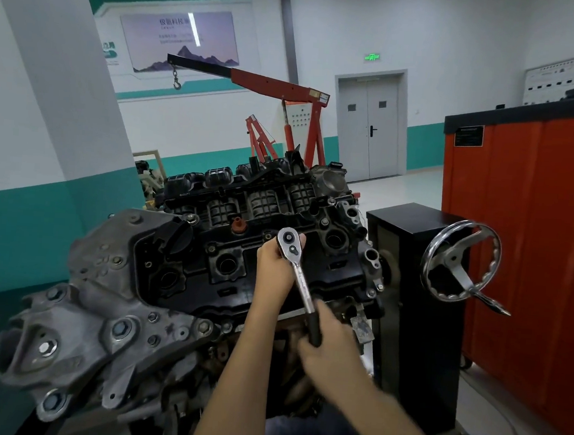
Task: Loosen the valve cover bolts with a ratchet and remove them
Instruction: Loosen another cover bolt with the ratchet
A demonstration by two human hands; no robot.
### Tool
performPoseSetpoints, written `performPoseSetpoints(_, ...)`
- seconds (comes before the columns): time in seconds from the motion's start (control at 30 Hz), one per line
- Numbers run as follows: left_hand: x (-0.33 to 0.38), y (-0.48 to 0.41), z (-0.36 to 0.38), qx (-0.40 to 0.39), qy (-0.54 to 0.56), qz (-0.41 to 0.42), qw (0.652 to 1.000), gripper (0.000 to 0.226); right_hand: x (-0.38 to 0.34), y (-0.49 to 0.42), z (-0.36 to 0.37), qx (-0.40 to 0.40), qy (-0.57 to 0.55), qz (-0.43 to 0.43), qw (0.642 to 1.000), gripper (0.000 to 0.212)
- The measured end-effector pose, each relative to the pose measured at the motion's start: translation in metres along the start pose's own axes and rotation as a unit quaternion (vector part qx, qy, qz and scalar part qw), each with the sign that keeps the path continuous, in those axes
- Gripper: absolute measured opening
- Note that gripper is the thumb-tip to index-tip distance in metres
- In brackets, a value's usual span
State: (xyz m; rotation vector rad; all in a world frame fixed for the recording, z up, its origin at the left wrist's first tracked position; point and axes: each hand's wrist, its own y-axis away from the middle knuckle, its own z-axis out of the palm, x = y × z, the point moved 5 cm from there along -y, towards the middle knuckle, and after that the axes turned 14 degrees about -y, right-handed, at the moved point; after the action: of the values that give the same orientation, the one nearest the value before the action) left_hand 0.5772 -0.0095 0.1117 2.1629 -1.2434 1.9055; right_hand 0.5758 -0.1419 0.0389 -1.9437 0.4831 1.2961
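Both hands (273, 267) (328, 346) grip ratchet (299, 278) on valve cover (240, 275).

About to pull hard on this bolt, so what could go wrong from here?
The ratchet hides its own seating; if it slips, the left hand at its head could strike the valve cover. The right hand grips the handle, so a sudden release could swing it toward the handwheel.

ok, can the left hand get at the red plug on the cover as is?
Probably yes. The left hand sits at the ratchet head, just right of the red plug, with nothing standing between them on the cover. It would have to leave the ratchet first.
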Motion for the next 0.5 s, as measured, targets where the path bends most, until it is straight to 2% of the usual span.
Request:
performPoseSetpoints(0.13, 0.007, -0.003, -0.001, -0.051, -0.079, 0.028, 0.995, 0.021, -0.021, -0.037, -0.085, -0.09, 0.196, -0.059, 0.975, 0.025)
performPoseSetpoints(0.23, 0.006, -0.003, -0.007, -0.039, -0.066, 0.022, 0.997, 0.018, -0.048, -0.069, -0.108, -0.099, 0.385, -0.144, 0.906, 0.021)
performPoseSetpoints(0.27, 0.004, -0.002, -0.008, -0.034, -0.045, 0.012, 0.998, 0.023, -0.052, -0.072, -0.106, -0.088, 0.414, -0.163, 0.891, 0.022)
performPoseSetpoints(0.33, 0.002, 0.002, -0.008, -0.025, -0.017, 0.002, 1.0, 0.039, -0.044, -0.061, -0.097, -0.056, 0.386, -0.148, 0.909, 0.022)
performPoseSetpoints(0.43, 0.004, 0.008, -0.002, -0.004, 0.001, 0.001, 1.0, 0.051, -0.012, -0.016, -0.057, -0.019, 0.175, -0.052, 0.983, 0.028)
performPoseSetpoints(0.5, 0.005, 0.007, 0.0, 0.021, 0.008, -0.013, 1.0, 0.048, -0.002, 0.003, -0.014, 0.017, 0.057, -0.016, 0.998, 0.028)
